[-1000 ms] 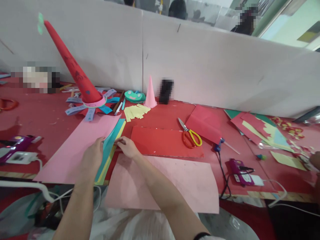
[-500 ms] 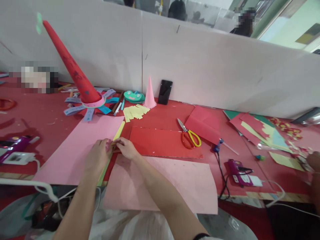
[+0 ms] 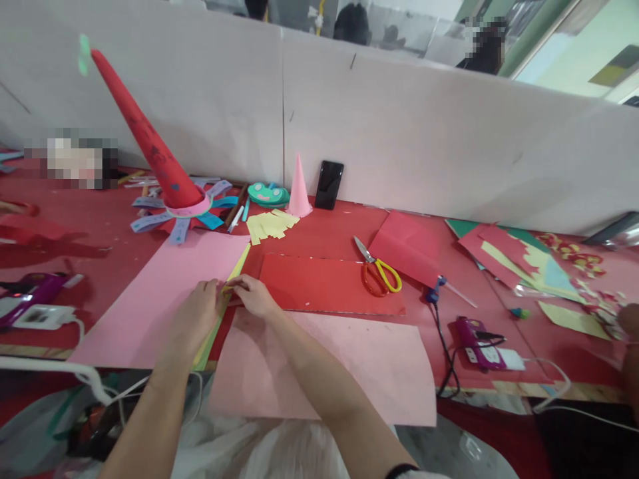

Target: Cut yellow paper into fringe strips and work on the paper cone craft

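My left hand (image 3: pixel 202 307) rests along the right edge of a large pink sheet (image 3: pixel 150 293), its fingers curled together. Against its fingertips, my right hand (image 3: pixel 253 293) pinches a small yellow piece that looks like paper; its shape is mostly hidden by the fingers. Yellow and green sheets (image 3: pixel 238 265) stick out from beneath the pink one, just by my fingers. Under my right forearm lies a light pink sheet (image 3: pixel 369 366). Beyond it is a flat red card (image 3: pixel 319 283), with yellow-and-red-handled scissors (image 3: pixel 382 274) across its right end.
A tall red cone (image 3: pixel 150 140) with paper strips, a small pink cone (image 3: pixel 299 189) and a phone (image 3: pixel 329 185) stand near the white partition (image 3: pixel 424 133). Yellow scraps (image 3: pixel 269 226) lie before them. Cabled purple devices (image 3: pixel 476 342) sit either side. Another person's hand (image 3: pixel 630 322) is far right.
My hands stay at almost the same spot, with the fingertips shifting slightly around the small piece. At the far left, red paper has come into view beside another person's hand.
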{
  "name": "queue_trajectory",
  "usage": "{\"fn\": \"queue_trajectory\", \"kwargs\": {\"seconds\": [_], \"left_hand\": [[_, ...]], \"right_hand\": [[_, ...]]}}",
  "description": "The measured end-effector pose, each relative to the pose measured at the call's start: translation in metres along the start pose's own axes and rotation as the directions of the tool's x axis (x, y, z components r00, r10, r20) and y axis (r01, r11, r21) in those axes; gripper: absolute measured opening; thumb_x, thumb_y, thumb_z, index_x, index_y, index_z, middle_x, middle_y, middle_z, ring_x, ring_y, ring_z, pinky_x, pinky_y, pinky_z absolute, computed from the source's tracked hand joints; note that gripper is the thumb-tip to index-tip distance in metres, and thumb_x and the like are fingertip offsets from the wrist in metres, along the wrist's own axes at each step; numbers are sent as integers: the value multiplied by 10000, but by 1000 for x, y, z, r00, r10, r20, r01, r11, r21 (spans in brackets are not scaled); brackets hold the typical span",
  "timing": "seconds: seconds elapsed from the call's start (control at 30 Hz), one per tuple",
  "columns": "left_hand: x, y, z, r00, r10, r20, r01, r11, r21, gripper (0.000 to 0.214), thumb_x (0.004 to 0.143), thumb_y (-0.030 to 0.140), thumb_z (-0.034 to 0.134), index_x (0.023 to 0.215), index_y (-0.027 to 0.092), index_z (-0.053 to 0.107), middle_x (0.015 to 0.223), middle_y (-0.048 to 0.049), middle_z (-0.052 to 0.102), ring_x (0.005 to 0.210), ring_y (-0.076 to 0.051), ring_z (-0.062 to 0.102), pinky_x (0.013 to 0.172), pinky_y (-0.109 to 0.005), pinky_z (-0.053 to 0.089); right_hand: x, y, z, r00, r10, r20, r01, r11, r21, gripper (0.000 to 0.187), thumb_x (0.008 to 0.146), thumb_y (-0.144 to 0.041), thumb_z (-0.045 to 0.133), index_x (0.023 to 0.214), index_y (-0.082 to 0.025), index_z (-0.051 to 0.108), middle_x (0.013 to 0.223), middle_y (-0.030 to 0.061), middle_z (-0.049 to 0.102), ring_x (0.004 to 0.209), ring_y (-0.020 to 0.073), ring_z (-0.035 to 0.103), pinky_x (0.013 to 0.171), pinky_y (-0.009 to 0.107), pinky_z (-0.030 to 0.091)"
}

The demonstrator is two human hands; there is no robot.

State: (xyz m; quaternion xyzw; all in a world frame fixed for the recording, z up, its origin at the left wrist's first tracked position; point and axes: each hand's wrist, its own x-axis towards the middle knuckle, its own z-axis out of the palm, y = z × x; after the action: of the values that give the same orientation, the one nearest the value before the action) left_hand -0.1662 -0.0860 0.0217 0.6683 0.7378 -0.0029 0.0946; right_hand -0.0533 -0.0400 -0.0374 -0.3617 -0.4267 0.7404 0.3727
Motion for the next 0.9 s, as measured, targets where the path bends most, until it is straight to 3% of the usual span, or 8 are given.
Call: {"fn": "queue_trajectory", "kwargs": {"seconds": [0.1, 0.23, 0.47, 0.77, 0.9], "left_hand": [[2, -8, -2, 1000, -7, 1, 7, 995, -96, 338, 909, 273, 280, 1009, 116, 562, 1028, -147, 624, 934, -251, 620, 751, -313, 452], [3, -17, 1, 999, -22, -34, 15, 981, -193, 350, 894, 283, 310, 1066, 121, 568, 1113, -138, 625, 1011, -254, 607, 832, -310, 454], [9, -26, 10, 999, -27, -41, 14, 959, -284, 409, 877, 284, 306, 1136, 91, 558, 1225, -160, 559, 1104, -250, 563, 957, -355, 431], [10, -29, 6, 995, -11, -99, -14, 968, -249, 357, 853, 208, 328, 1098, 116, 571, 1176, -139, 609, 1116, -222, 567, 977, -270, 410], [4, -22, 4, 992, -83, -98, 61, 976, -208, 367, 874, 234, 312, 1103, 118, 575, 1144, -146, 634, 1053, -255, 604, 896, -310, 450]], "right_hand": [[0, 0, 2, 999, -13, -31, 12, 1000, -11, 188, 831, -44, 419, 826, -175, 554, 897, 16, 624, 838, 106, 645, 636, 208, 564], [3, 4, 6, 995, -69, -78, 53, 979, -195, 148, 846, -114, 467, 875, -195, 588, 900, 21, 645, 840, 124, 643, 679, 252, 568], [3, 11, 9, 986, -155, -54, 123, 916, -382, 180, 839, -114, 478, 900, -207, 618, 879, 20, 659, 839, 138, 643, 753, 291, 552], [1, 10, 9, 989, -128, -75, 90, 919, -384, 167, 833, -135, 489, 939, -213, 591, 830, 13, 632, 763, 127, 626, 611, 225, 545], [0, 4, 22, 963, -160, -218, 25, 856, -517, 154, 794, -184, 568, 942, -228, 577, 794, 3, 643, 743, 143, 627, 705, 276, 527]]}}
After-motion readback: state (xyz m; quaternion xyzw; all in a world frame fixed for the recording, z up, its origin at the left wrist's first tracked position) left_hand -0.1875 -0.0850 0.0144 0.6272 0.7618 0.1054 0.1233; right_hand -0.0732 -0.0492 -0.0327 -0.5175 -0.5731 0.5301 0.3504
